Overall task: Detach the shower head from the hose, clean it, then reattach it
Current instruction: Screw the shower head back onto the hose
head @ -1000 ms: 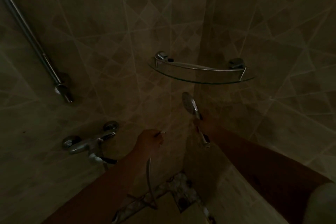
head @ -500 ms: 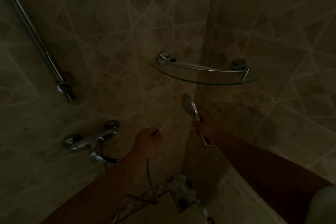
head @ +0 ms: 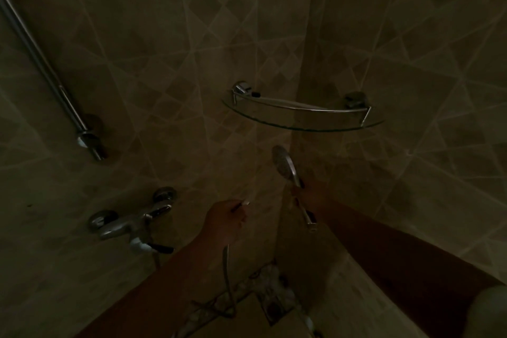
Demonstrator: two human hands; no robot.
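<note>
Dim light in the shower corner, and the right hand [head: 311,195] is up with its fingers wrapped round the handle of the shower head [head: 285,164] — the round spray face stands above the fist, tilted toward the left, and the handle's lower end juts out below the hand, bare, with nothing joined to it. Left of it, apart from that end, the left hand [head: 226,218] is curled tight on the hose [head: 227,263]; the hose's pale end fitting pokes out past the fingertips toward the right, and the rest of the hose hangs from under the fist down toward the floor. Head and hose sit near each other, not touching. Above them, a glass corner shelf [head: 301,125]; at left, the mixer tap [head: 129,223] and a chrome rail [head: 55,90] on the tiled wall [head: 153,35].
</note>
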